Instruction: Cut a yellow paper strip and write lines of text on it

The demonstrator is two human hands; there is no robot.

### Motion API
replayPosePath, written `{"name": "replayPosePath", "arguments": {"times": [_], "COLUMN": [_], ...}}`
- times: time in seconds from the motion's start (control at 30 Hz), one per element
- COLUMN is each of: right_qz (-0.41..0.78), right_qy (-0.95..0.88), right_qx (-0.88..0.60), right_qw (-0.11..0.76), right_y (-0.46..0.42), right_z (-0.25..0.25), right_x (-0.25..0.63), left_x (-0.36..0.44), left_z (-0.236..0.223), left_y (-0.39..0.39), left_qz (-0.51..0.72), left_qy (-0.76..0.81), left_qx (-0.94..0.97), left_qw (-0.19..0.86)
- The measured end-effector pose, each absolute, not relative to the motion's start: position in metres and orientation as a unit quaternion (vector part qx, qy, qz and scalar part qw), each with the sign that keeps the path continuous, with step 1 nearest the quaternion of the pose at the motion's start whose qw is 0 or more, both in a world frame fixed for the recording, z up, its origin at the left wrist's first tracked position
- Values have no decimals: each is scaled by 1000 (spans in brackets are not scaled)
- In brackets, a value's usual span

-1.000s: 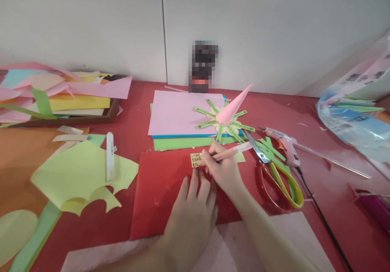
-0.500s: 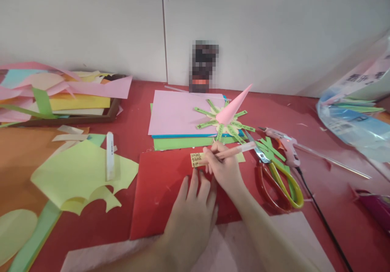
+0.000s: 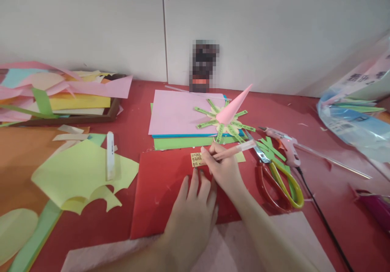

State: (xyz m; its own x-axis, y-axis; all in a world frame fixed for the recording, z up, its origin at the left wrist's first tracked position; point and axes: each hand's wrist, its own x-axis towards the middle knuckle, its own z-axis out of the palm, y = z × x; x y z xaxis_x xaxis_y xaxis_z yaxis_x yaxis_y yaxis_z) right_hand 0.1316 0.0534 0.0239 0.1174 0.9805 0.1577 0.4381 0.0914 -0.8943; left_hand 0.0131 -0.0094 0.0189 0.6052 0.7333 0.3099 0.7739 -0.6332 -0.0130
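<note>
My right hand is closed round a pale pink pen, its tip hidden behind the fingers. Under that hand lies a yellow paper strip with dark handwriting at its left end. The strip rests on a red sheet. My left hand lies flat with fingers stretched, fingertips at the strip's lower edge. Just beyond is a pink paper cone on a yellow, flower-like base with green lettered strips radiating from it. It stands partly on a stack of paper.
To the right lie scissors, a pink glue gun with a black cord, and a plastic bag. Left are a cutter-like white tool, cut yellow paper and a brown tray of scraps. A blurred dark object leans on the wall.
My right fingers and the pen have shifted very slightly, and a little more handwriting shows on the strip. My left hand has stayed in place.
</note>
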Motion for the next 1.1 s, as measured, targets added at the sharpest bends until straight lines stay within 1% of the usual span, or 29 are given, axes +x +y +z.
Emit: {"name": "replayPosePath", "arguments": {"times": [0.23,0.43,0.77,0.97,1.1], "right_qz": [317,292,302,261,275], "right_qy": [-598,-619,-606,-616,-620], "right_qx": [-598,-598,-598,-606,-600], "right_qw": [429,418,428,430,424], "right_y": [53,53,53,53,53], "right_z": [27,24,24,24,23], "right_x": [131,131,132,130,130], "left_x": [13,13,13,13,13], "left_z": [20,19,19,20,19], "left_y": [-9,-8,-8,-9,-9], "left_qz": [-146,-152,-149,-148,-148], "left_qy": [-420,-419,-419,-421,-423], "left_qx": [-893,-892,-892,-891,-890], "left_qw": [71,76,80,81,82]}}
